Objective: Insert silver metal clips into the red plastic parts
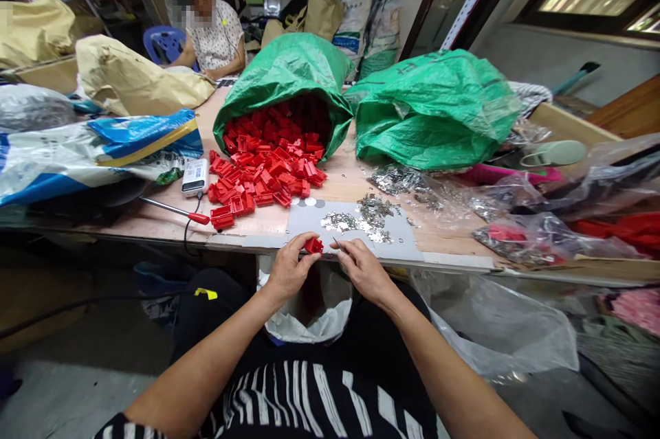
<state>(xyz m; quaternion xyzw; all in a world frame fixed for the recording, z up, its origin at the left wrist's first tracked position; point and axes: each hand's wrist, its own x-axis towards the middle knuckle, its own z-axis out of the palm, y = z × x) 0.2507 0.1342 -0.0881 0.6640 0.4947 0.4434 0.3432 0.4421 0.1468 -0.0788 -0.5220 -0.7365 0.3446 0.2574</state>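
My left hand (289,268) pinches a small red plastic piece (313,245) at the table's front edge. My right hand (361,266) is closed on a thin metal clip (337,244), its tip a little to the right of the red piece. A pile of red plastic pieces (262,167) spills from an open green sack (289,75) straight ahead. Small silvery metal clips (355,219) lie scattered on a grey sheet (402,243) just beyond my hands.
A second green sack (438,109) lies to the right, with clear plastic bags (541,233) beside it. A white device (194,176) and a red-handled tool (175,209) sit left. A white bag (309,319) hangs under the table edge. Another person (211,30) sits at the far end.
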